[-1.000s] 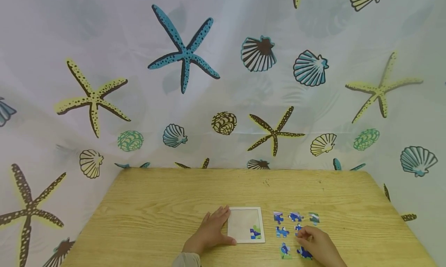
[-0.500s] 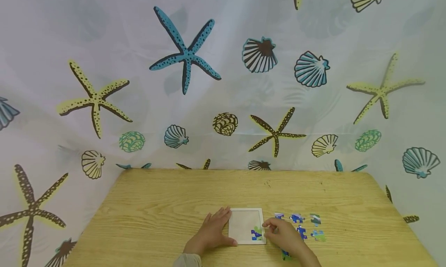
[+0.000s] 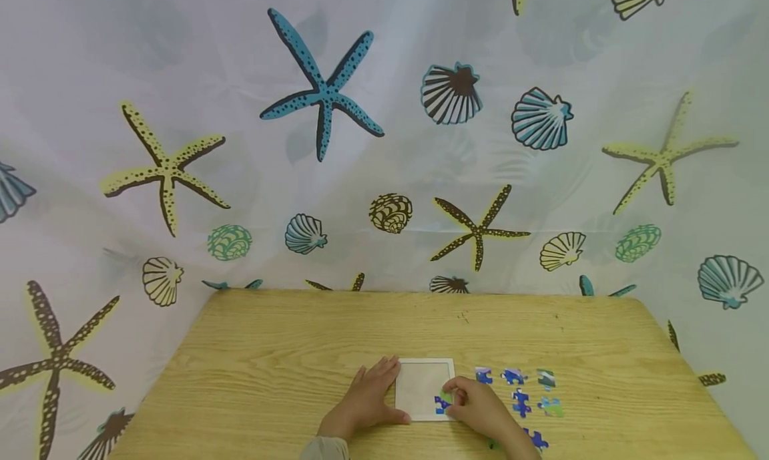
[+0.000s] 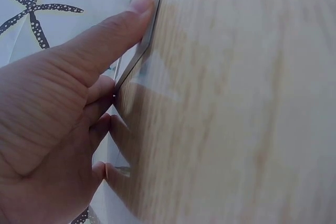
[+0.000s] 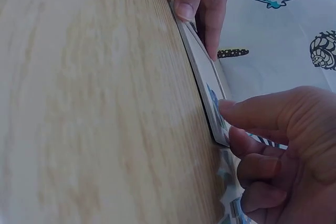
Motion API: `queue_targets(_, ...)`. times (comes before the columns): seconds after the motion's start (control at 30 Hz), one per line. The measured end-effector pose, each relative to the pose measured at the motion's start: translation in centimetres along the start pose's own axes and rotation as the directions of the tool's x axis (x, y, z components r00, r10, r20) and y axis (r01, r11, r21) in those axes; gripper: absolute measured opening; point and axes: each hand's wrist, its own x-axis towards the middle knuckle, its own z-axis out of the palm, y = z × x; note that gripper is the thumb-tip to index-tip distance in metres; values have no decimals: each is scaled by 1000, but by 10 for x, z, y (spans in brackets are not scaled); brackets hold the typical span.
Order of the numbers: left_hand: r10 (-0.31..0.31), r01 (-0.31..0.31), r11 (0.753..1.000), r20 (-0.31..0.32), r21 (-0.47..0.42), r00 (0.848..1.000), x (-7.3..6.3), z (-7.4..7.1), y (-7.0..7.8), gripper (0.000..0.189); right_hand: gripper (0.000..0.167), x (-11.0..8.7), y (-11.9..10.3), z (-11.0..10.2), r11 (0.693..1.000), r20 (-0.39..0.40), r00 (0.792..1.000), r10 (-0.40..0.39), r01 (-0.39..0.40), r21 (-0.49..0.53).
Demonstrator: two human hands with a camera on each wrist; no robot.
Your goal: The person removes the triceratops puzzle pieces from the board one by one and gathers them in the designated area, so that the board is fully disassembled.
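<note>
A square white-rimmed puzzle tray (image 3: 424,360) lies on the table, with blue-and-green puzzle pieces (image 3: 441,405) in its near right corner. My left hand (image 3: 371,396) holds the tray at its left side. Its thumb lies on the near rim in the left wrist view, with the fingers along the left edge. Over the tray's right side, my right hand (image 3: 477,406) has its thumb and forefinger at a puzzle piece in that corner. The curled fingers hide part of it. In the right wrist view, the thumb (image 5: 228,108) sits right at the tray's edge.
Several loose puzzle pieces (image 3: 521,403) lie in rough rows right of the tray; the right hand and forearm cover some. The wooden table (image 3: 288,340) meets a hanging white cloth (image 3: 384,159) printed with starfish and shells at its back and sides.
My right hand has moved left from the loose pieces to the tray's right edge, then slightly further in over the pieces in the corner. The left hand stays at the tray.
</note>
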Motion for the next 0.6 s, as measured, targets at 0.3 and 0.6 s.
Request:
queue_targets(0.3,-1,1,1000,5,-3,1000,0,-1,0,98,25,3,-1,2,999,-13,1000,-4,3,-54)
queue_targets(0.6,5,-5,1000,0,1,1000,0,1,-1,98,27,4,-1,4,998,-30,1000,0,-2,-67)
